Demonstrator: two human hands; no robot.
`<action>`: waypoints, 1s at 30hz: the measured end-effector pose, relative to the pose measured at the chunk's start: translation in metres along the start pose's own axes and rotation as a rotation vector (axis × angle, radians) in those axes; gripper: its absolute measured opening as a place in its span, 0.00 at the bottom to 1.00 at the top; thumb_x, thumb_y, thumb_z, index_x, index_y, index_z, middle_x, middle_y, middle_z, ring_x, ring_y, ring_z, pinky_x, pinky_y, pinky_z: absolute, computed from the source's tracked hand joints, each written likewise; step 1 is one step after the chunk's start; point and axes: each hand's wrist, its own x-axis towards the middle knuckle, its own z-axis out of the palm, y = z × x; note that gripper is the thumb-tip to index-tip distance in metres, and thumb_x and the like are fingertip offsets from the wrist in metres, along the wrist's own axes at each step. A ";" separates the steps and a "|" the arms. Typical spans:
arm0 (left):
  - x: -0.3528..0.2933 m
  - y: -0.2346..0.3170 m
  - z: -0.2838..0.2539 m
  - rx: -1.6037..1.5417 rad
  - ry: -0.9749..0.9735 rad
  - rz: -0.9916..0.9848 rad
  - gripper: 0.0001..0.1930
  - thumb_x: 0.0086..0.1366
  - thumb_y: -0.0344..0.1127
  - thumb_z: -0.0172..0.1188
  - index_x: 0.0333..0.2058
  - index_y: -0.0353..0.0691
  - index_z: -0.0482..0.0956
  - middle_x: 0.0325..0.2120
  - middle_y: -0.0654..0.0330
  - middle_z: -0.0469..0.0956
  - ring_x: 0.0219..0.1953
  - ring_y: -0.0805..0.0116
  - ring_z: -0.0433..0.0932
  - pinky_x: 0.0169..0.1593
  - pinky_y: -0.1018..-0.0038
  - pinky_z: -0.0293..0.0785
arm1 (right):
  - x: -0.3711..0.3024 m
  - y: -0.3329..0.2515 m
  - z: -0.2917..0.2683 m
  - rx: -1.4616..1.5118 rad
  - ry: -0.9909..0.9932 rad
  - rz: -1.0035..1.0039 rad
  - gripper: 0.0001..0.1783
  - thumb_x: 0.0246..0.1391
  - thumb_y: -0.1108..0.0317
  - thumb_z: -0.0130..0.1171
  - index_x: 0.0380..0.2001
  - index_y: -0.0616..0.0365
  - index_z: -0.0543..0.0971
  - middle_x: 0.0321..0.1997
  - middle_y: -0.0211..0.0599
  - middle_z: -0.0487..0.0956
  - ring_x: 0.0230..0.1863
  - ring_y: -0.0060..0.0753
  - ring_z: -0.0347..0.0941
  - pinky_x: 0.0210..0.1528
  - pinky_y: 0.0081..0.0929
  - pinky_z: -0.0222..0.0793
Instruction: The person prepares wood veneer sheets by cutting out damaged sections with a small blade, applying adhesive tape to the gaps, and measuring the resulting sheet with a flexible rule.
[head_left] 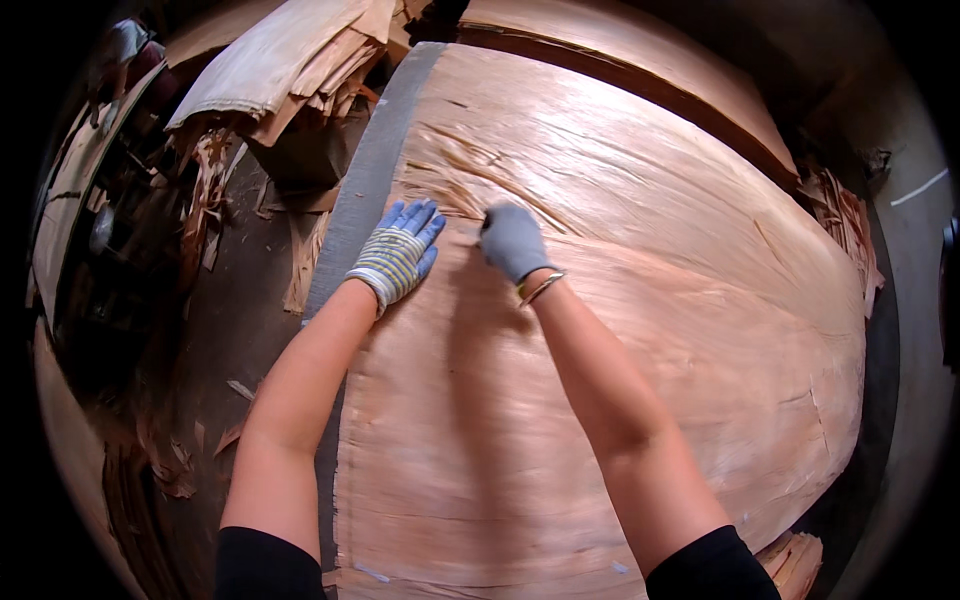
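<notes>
A large sheet of thin wood veneer [600,370] covers the work surface, reddish and smooth toward me, paler and wrinkled farther off. My left hand [395,252], in a striped glove with blue fingers, lies flat near the sheet's left edge with its fingers stretched out. Just right of it, my right hand [513,243] in a grey glove is closed in a fist over the border between the smooth and wrinkled areas. Something small and dark shows at its fingers, but blur hides what it is. Raised folds [480,170] run through the veneer beyond both hands.
A grey strip [375,150] borders the veneer on the left. Stacked veneer sheets [290,60] with ragged edges stand at the far left, and another stack [640,60] lies along the back. Torn scraps [170,460] litter the floor. A person [125,60] is at the far left.
</notes>
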 end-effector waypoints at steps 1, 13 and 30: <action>0.001 -0.001 -0.003 0.003 -0.027 0.000 0.23 0.62 0.40 0.49 0.55 0.38 0.69 0.59 0.48 0.64 0.63 0.51 0.60 0.67 0.57 0.48 | -0.004 0.013 -0.017 0.137 0.018 0.024 0.12 0.47 0.69 0.49 0.23 0.65 0.79 0.30 0.55 0.79 0.30 0.52 0.78 0.37 0.39 0.74; 0.116 0.149 0.029 -0.167 0.019 0.041 0.35 0.61 0.52 0.50 0.63 0.38 0.58 0.65 0.50 0.52 0.68 0.51 0.48 0.68 0.54 0.39 | -0.063 0.130 -0.098 0.889 0.040 0.530 0.12 0.56 0.63 0.58 0.32 0.62 0.76 0.21 0.38 0.79 0.15 0.25 0.73 0.11 0.20 0.61; 0.115 0.166 0.041 -0.068 0.006 0.282 0.28 0.60 0.45 0.49 0.57 0.35 0.66 0.59 0.46 0.63 0.63 0.51 0.59 0.68 0.57 0.44 | -0.084 0.138 -0.063 -0.062 0.083 0.229 0.10 0.48 0.65 0.55 0.27 0.61 0.79 0.35 0.54 0.79 0.39 0.53 0.76 0.42 0.43 0.71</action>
